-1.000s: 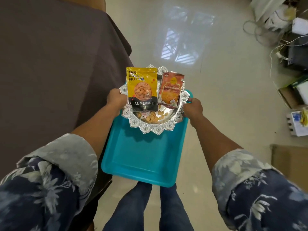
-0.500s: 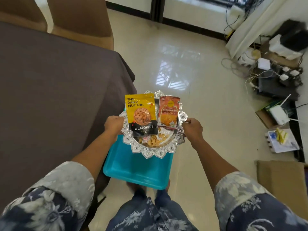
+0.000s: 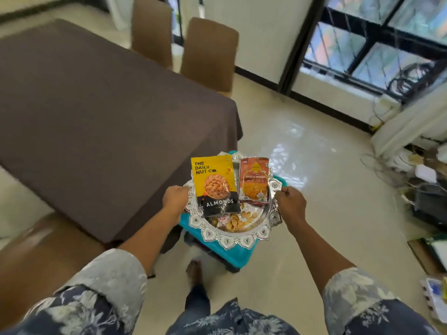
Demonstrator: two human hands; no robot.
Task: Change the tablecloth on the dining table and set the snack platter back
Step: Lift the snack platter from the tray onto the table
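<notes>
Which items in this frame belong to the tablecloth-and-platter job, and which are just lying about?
Part of the job:
- silver snack platter, held at its rim by the left hand and right hand
- almonds pouch and garlic snack packet on it
- dark tablecloth on the dining table

Lying about:
- teal tray below the platter
- two chairs
- cables and boxes by the window

Mostly covered by the ornate round silver snack platter (image 3: 232,234): a teal plastic tray (image 3: 235,257), only its edges showing. Hidden under the dark brown tablecloth (image 3: 96,112): the dining table itself, cut off at the left edge. Too small and blurred to read: the fine print on the orange-red snack packet (image 3: 254,183). Indistinct at far right: a tangle of white cables and boxes (image 3: 416,170).
</notes>
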